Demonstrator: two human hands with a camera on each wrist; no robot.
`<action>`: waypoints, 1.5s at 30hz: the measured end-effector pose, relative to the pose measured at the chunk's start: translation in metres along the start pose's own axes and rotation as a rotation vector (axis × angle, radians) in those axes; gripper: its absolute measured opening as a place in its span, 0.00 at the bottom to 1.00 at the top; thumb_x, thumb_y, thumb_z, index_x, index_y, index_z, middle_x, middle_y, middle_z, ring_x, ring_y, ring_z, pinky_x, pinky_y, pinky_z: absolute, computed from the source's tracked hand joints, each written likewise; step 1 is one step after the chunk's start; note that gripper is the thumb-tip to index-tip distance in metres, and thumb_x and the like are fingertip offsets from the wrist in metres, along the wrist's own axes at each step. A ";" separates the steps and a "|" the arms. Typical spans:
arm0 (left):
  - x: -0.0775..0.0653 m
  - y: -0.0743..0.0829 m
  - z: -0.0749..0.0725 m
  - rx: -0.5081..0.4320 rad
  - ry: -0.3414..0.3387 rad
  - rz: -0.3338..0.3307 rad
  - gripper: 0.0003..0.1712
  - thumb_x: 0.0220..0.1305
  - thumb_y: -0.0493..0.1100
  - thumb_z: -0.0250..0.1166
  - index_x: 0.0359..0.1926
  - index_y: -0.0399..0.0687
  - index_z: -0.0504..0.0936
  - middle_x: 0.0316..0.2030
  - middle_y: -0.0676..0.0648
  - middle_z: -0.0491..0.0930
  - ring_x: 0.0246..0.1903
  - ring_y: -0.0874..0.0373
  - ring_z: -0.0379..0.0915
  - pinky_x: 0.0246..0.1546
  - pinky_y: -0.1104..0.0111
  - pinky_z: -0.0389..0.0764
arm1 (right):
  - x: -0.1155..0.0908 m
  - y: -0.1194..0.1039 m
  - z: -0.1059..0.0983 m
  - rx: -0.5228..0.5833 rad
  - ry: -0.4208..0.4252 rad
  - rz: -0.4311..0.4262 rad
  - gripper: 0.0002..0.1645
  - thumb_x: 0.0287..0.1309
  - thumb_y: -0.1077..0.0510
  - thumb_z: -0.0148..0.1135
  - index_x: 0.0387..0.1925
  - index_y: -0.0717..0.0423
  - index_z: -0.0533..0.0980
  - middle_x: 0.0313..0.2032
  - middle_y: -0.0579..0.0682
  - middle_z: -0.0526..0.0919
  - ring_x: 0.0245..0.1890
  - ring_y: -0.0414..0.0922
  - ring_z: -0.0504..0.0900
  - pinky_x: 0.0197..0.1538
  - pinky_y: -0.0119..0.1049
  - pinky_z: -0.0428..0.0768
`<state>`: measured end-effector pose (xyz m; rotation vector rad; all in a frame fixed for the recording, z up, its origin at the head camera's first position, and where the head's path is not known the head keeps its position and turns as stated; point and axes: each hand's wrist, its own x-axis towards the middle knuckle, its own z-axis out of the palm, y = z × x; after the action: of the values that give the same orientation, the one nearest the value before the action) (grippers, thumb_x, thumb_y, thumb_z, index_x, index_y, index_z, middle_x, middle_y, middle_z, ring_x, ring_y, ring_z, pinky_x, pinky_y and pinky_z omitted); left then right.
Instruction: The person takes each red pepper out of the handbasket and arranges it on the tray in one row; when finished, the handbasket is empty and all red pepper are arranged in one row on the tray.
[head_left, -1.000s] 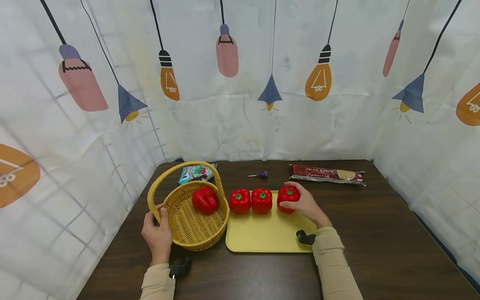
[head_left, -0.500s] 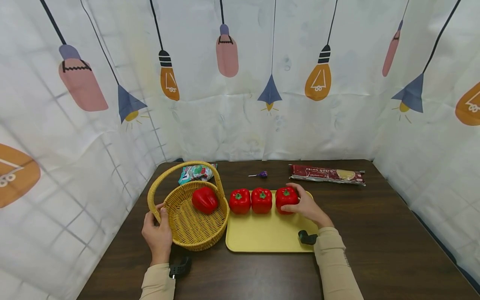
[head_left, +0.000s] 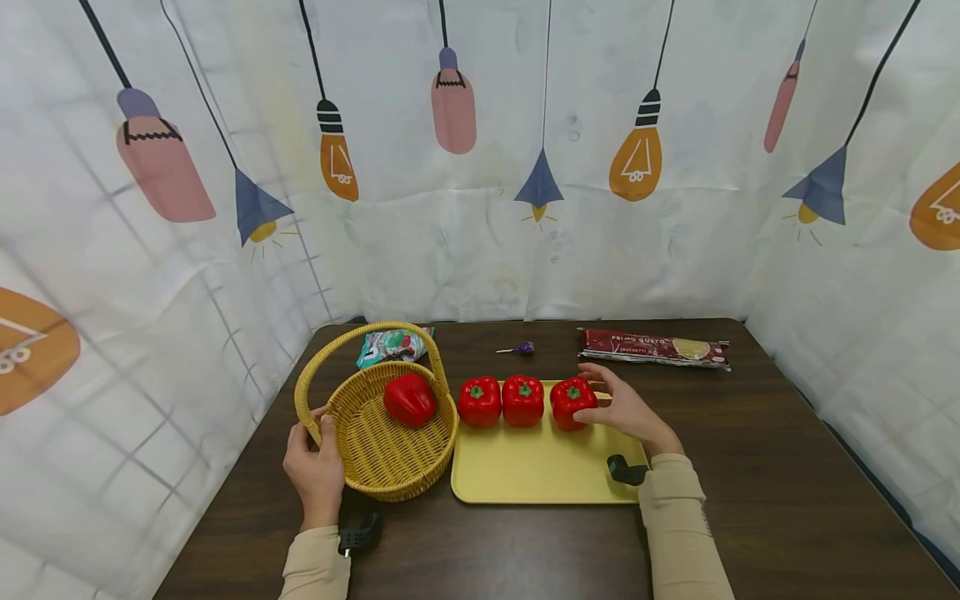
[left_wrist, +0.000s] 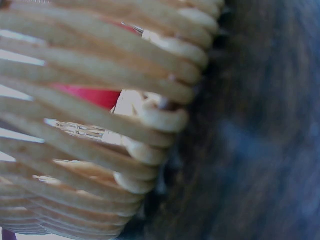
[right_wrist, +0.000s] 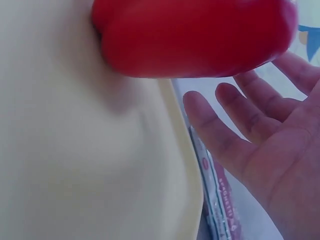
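The left hand (head_left: 315,471) gripped the yellow woven basket (head_left: 378,457), a glossy red bell pepper (head_left: 408,400) lying inside. The right hand (head_left: 624,410), fingers loose and grasping nothing, was beside the rightmost red pepper (head_left: 567,402) on the flat yellow tray (head_left: 525,471); thumb contact was unclear. Good handling likely meant steady, even fingers that nudged neither matching pepper (head_left: 523,402) alongside.

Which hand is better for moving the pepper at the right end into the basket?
Probably the right hand: it's already beside that pepper on the tray, while the left hand is busy holding the basket.
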<state>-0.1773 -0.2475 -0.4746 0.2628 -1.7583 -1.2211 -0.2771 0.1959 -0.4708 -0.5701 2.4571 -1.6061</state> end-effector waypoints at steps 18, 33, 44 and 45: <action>0.003 -0.033 0.001 0.036 -0.008 -0.048 0.14 0.70 0.43 0.60 0.49 0.39 0.84 0.36 0.58 0.76 0.35 0.68 0.70 0.33 0.78 0.67 | 0.002 0.000 0.004 0.023 0.001 0.036 0.45 0.51 0.53 0.75 0.68 0.53 0.64 0.63 0.58 0.70 0.63 0.60 0.67 0.56 0.53 0.76; 0.001 -0.018 0.001 0.021 -0.004 -0.016 0.12 0.70 0.37 0.59 0.48 0.33 0.82 0.38 0.44 0.77 0.36 0.71 0.70 0.35 0.80 0.67 | 0.006 0.000 0.010 0.012 0.024 0.049 0.46 0.52 0.53 0.74 0.68 0.56 0.61 0.63 0.62 0.67 0.61 0.62 0.68 0.53 0.51 0.78; -0.001 0.008 -0.001 -0.001 -0.010 -0.012 0.12 0.68 0.33 0.59 0.47 0.29 0.81 0.38 0.38 0.78 0.35 0.70 0.70 0.35 0.79 0.67 | 0.000 -0.008 0.002 -0.019 0.031 -0.002 0.47 0.56 0.50 0.71 0.72 0.53 0.58 0.68 0.63 0.62 0.65 0.64 0.64 0.61 0.59 0.69; -0.001 0.008 -0.001 0.001 -0.011 -0.012 0.12 0.68 0.33 0.59 0.47 0.29 0.82 0.38 0.37 0.78 0.35 0.70 0.70 0.35 0.79 0.67 | 0.000 -0.010 0.002 -0.017 0.054 -0.015 0.45 0.58 0.50 0.70 0.71 0.53 0.59 0.68 0.63 0.63 0.65 0.64 0.64 0.61 0.59 0.68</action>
<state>-0.1732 -0.2434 -0.4683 0.2680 -1.7688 -1.2330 -0.2745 0.1907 -0.4620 -0.5552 2.5130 -1.6292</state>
